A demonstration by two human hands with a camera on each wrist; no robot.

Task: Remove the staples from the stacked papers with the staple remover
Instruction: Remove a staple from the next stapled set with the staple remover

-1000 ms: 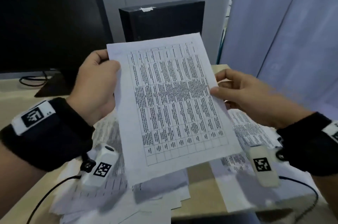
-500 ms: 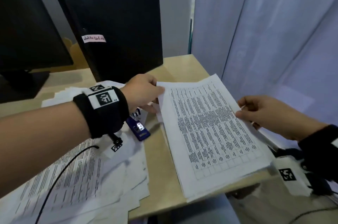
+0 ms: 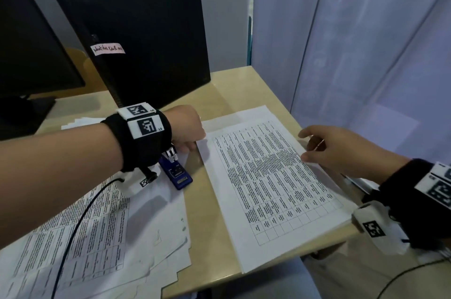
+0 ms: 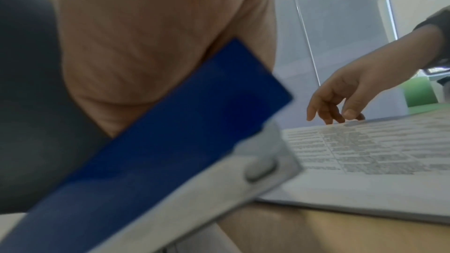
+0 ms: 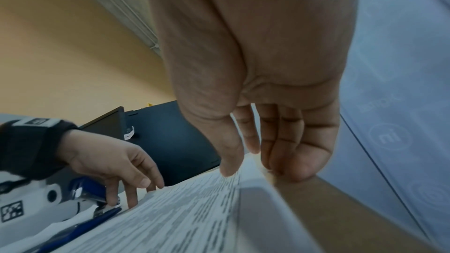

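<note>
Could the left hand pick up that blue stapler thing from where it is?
Probably yes: the left hand hovers right above the blue tool's far end, fingers relaxed and holding nothing, with nothing lying between them.

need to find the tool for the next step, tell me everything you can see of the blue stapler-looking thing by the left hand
The blue tool is a long, slim body that looks like blue plastic over a silvery metal base, with a metal front end. It lies flat on the loose papers, just left of the printed stack, partly hidden beneath the left hand. One of that hand's fingers reaches down at its metal front; whether it touches is unclear.
</note>
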